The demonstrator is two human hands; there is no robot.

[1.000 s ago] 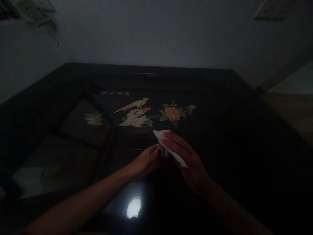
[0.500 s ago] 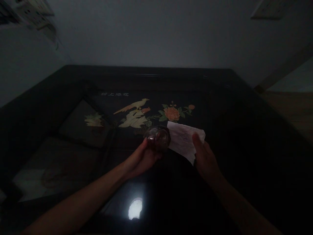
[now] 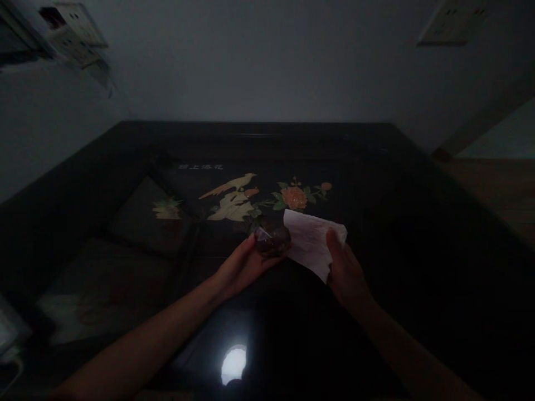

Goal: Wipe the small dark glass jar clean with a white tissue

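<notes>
My left hand [image 3: 246,264] is wrapped round a clear, rounded glass vessel [image 3: 272,236], held tilted above the dark glossy table [image 3: 200,145]. The gloom hides whether it is a cup or a jar. In my right hand [image 3: 345,270] is a thin white sheet of paper [image 3: 309,239], perhaps a tissue, pinched under the thumb at its right side. The sheet's left edge lies close against the glass; I cannot tell if they touch.
The tabletop carries a bird picture [image 3: 232,203] and an orange flower [image 3: 295,196]. Behind it rises a pale wall with outlets [image 3: 453,22] at right and a power adapter [image 3: 75,44] at left. A whitish object [image 3: 10,328] stands at the left edge.
The glass vessel has turned a little in my left hand. My right hand and the paper have shifted slightly left. The view has tilted a little, showing more wall.
</notes>
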